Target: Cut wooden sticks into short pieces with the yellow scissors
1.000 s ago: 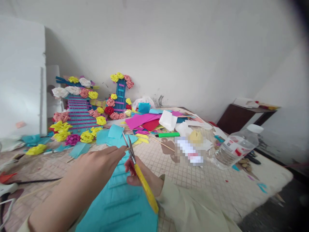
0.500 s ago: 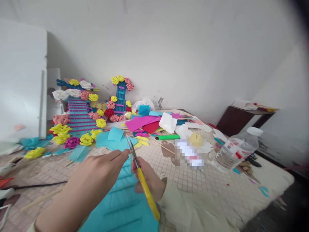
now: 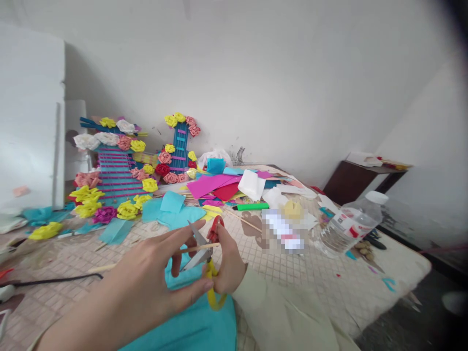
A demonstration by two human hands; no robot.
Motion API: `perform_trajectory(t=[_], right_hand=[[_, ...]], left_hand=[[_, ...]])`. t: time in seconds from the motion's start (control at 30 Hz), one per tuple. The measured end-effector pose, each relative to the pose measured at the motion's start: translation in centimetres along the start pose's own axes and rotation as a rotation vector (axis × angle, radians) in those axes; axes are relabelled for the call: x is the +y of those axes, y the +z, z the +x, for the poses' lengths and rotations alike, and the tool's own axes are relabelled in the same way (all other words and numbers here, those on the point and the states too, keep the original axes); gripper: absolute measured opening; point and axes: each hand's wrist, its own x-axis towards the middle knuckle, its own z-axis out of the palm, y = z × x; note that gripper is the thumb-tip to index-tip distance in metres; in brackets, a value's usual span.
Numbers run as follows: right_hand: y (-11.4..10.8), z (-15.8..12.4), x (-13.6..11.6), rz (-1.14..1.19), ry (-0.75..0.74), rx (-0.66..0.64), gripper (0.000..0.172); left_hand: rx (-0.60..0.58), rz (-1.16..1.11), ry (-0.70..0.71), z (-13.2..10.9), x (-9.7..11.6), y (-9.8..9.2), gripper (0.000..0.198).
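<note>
My right hand (image 3: 231, 261) is closed on a pair of scissors (image 3: 216, 298) with yellow and red handles. Their blades stand apart, and a thin wooden stick (image 3: 190, 249) crosses between them. The curled fingers of my left hand (image 3: 148, 268) grip that stick from the left; its thumb reaches toward the yellow handle. Part of the stick is hidden by my fingers. Beneath both hands lies a turquoise sheet (image 3: 193, 324) with raised strips under or on it.
Behind stand two blue-and-pink stick models (image 3: 120, 173) trimmed with paper flowers. Coloured paper (image 3: 210, 185), a green marker (image 3: 252, 206) and another stick (image 3: 243, 219) lie beyond my hands. At right is a clear plastic bottle (image 3: 347, 226), near the table edge.
The scissors have turned and their blades have spread around the stick. My left hand has opened out from a tighter pinch, its thumb now showing. The view has shifted slightly.
</note>
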Motion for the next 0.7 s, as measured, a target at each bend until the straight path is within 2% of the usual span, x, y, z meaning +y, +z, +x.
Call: perform_trajectory(t=[0.17, 0.33, 0.5, 0.6, 0.7], right_hand=[[-0.04, 0.26, -0.23, 0.095, -0.092, 0.098, 0.04], [-0.09, 0.73, -0.61, 0.124, -0.118, 0.114, 0.052], [0.03, 0.47, -0.51, 0.075, -0.073, 0.044, 0.071], [0.1, 0.12, -0.36, 0.067, -0.064, -0.05, 0.087], [0.3, -0.24, -0.14, 0.051, -0.081, -0.1, 0.089]], left_hand=[[-0.016, -0.267, -0.054, 0.39, 0.4, -0.17, 0.02], [0.033, -0.296, -0.08, 0.4, 0.39, -0.24, 0.02], [-0.008, -0.36, -0.21, 0.17, -0.22, -0.19, 0.029], [0.02, -0.391, -0.199, 0.4, -0.34, -0.38, 0.028], [0.038, -0.354, -0.149, 0.68, -0.26, -0.68, 0.024]])
